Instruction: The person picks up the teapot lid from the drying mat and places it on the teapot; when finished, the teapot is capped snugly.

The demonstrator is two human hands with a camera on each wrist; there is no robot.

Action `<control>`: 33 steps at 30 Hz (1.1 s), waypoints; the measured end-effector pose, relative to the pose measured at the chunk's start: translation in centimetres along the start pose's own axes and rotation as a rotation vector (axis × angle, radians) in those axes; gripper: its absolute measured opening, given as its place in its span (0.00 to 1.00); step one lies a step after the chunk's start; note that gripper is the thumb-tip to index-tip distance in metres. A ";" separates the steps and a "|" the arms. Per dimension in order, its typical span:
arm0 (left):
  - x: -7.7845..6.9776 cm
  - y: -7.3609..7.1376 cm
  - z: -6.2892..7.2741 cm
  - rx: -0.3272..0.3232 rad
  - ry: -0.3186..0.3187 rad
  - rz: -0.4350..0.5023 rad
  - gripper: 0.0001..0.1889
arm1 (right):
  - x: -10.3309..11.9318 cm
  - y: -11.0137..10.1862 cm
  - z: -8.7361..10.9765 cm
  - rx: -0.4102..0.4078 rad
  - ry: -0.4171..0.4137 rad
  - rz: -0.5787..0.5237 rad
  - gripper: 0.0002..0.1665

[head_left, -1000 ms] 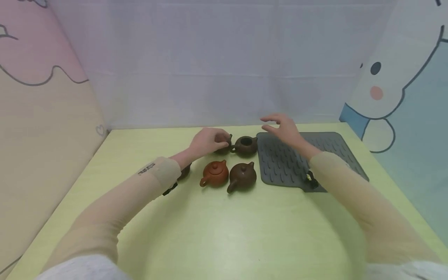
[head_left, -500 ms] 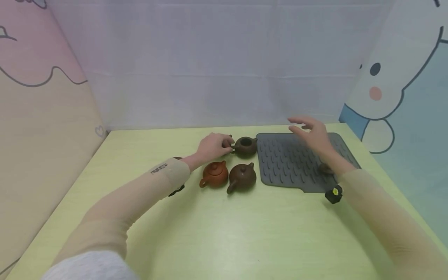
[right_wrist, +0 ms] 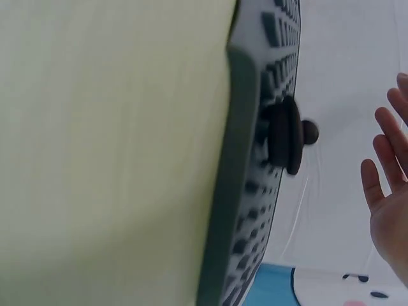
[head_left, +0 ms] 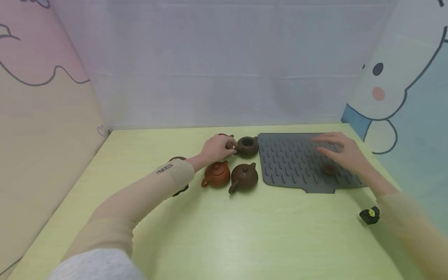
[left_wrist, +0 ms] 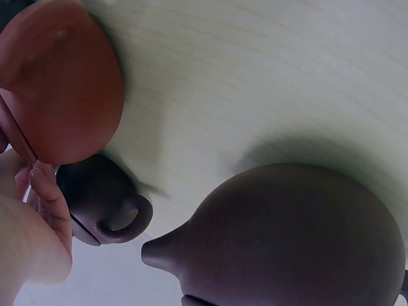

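Observation:
My left hand [head_left: 219, 149] is at the handle of a dark brown lidless teapot [head_left: 247, 142], its fingertips and thumb seeming to pinch the handle. In the left wrist view the curled fingers [left_wrist: 46, 194] show, but the grip itself is hidden. Over the grey drying mat [head_left: 287, 163] my right hand [head_left: 344, 151] is raised with spread fingers, holding nothing. Below it on the mat lies a dark teapot lid [head_left: 329, 168], knob up, which also shows in the right wrist view as a lid [right_wrist: 285, 135] apart from the right hand [right_wrist: 392, 191].
In front stand an orange-red teapot [head_left: 217, 174] and a lidded dark brown teapot [head_left: 244, 177]. Behind my left hand another dark teapot [head_left: 227, 136] is mostly covered. A large dark teapot [left_wrist: 293, 236] stands under the left sleeve. A pale cloth wall [head_left: 224, 97] closes the back.
My left hand has slid right from the back teapot to the lidless teapot's handle. My right hand has moved right and nearer, so the lid on the mat shows.

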State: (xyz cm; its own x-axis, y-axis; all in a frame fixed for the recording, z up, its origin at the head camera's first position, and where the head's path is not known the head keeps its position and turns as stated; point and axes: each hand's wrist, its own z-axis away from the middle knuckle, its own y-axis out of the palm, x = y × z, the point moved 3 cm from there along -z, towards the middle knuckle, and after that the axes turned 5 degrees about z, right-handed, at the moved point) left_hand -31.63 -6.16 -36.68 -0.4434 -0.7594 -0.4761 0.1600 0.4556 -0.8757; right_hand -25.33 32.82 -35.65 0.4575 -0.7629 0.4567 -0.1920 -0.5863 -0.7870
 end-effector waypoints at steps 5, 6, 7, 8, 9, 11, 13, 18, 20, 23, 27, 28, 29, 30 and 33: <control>-0.2 -0.2 0.1 -0.007 -0.008 -0.001 0.11 | -1.3 -0.6 1.5 0.066 -0.044 0.032 0.19; -0.3 -0.2 0.1 -0.006 -0.009 -0.002 0.11 | -1.7 -0.7 1.8 0.084 -0.041 0.042 0.18; -0.3 -0.2 0.1 -0.003 -0.010 -0.002 0.11 | -1.9 -0.8 2.1 0.103 -0.044 0.050 0.18; -0.3 -0.3 0.1 -0.001 -0.010 -0.001 0.11 | -2.2 -0.8 2.4 0.118 -0.047 0.057 0.18; -0.4 -0.3 0.1 0.001 -0.011 0.001 0.11 | -2.5 -0.9 2.7 0.134 -0.041 0.059 0.18; -0.4 -0.3 0.1 0.003 -0.016 0.005 0.11 | -2.9 -1.0 3.1 0.159 -0.039 0.071 0.17; -0.4 -0.3 0.1 0.001 -0.020 0.005 0.11 | -3.1 -1.1 3.5 0.180 -0.042 0.080 0.17; -0.4 -0.3 0.2 0.000 -0.023 0.007 0.11 | -3.3 -1.2 3.8 0.225 -0.048 0.093 0.15; -0.4 -0.3 0.2 0.000 -0.025 0.014 0.11 | -3.2 -1.2 3.8 0.238 -0.037 0.106 0.14; -0.3 -0.2 0.2 -0.002 -0.029 0.018 0.11 | -3.2 -1.2 3.7 0.254 -0.015 0.134 0.13; -0.3 -0.1 0.2 0.003 -0.038 0.018 0.11 | -3.2 -1.2 3.6 0.274 0.011 0.156 0.12; -0.3 -0.1 0.2 0.004 -0.039 0.019 0.11 | -3.3 -1.2 3.5 0.278 0.017 0.157 0.12; -0.3 -0.1 0.2 0.005 -0.041 0.021 0.11 | -3.3 -1.2 3.5 0.280 0.019 0.161 0.12; -0.4 -0.1 0.3 0.005 -0.042 0.023 0.11 | -3.3 -1.2 3.4 0.282 0.021 0.165 0.11; -0.5 -0.1 0.3 0.002 -0.043 0.022 0.11 | -3.2 -1.2 3.3 0.282 0.009 0.175 0.11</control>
State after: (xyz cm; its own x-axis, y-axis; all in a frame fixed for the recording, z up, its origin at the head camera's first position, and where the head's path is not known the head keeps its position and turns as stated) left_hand -31.17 -6.01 -36.40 -0.4018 -0.7683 -0.4982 0.1709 0.4716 -0.8651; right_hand -23.70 36.85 -37.58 0.4311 -0.8483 0.3074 -0.0183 -0.3488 -0.9370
